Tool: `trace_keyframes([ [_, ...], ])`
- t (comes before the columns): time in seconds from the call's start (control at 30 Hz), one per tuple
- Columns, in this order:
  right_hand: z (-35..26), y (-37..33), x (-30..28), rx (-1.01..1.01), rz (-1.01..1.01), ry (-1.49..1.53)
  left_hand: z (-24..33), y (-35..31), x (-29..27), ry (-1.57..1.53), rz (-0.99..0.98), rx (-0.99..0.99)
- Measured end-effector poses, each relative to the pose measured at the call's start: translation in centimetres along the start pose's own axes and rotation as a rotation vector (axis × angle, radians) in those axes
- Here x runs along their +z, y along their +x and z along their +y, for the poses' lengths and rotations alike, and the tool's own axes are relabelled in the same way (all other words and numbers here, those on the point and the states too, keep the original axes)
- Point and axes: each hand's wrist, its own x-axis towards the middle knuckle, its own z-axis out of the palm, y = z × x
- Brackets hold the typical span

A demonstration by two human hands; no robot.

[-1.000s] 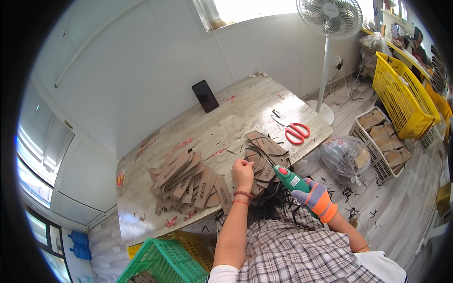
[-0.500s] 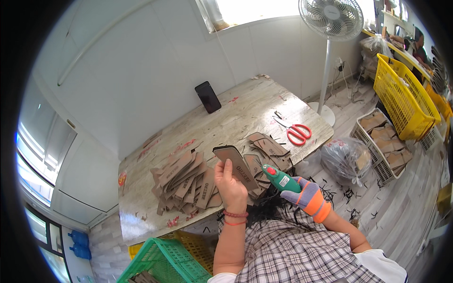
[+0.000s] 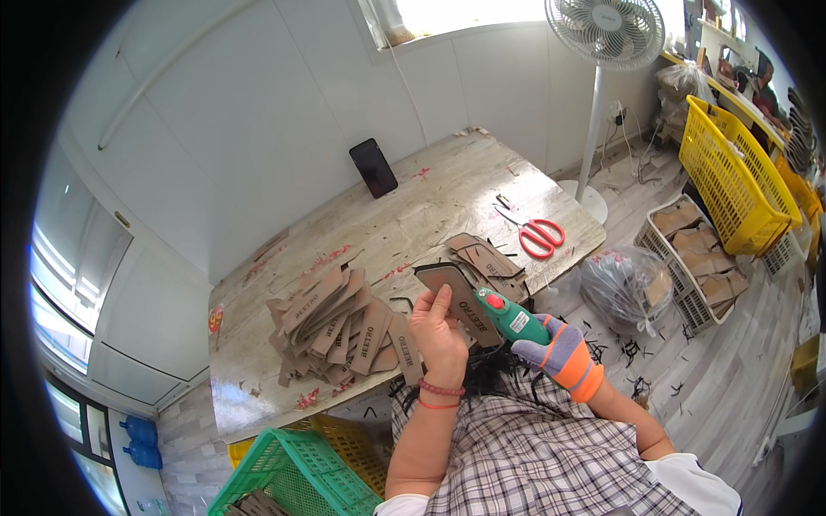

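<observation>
My bare left hand [image 3: 440, 340] grips a flat brown printed piece [image 3: 454, 288] with a black edge, thumb on its face, tilted above the near edge of the table. In my right hand, wearing a grey and orange glove [image 3: 564, 359], is a green handheld power cutter [image 3: 514, 322] with a red button. The cutter's front end lies against or just beside the piece's right edge; its blade cannot be made out. Left of my left hand is a heap of similar brown pieces [image 3: 331, 322]. A smaller stack [image 3: 484, 260] lies beyond the cutter. Black trimmings [image 3: 490, 371] rest on my checked apron.
Red-handled scissors [image 3: 540, 238] and a black phone [image 3: 373, 168] are on the worn table [image 3: 284, 258]. A green crate [image 3: 292, 469] stands below at left. On the right are a standing fan [image 3: 591, 129], a filled plastic bag [image 3: 626, 290] and a yellow crate [image 3: 731, 172].
My left hand and the piece have moved a little to the right, closer to the cutter. The cutter has tipped slightly upward, and its front now meets or overlaps the piece's edge.
</observation>
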Motion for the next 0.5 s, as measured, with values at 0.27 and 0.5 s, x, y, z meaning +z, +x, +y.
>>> trace_keyframes([
  [0.27,-0.5,0.2,-0.4,-0.015,-0.012,0.072,-0.8,-0.9,-0.6,0.050,-0.070,-0.035],
  [0.5,-1.0,-0.2,-1.1,0.001,-0.046,0.047,0.1,-0.8,-0.9,0.196,-0.139,-0.001],
])
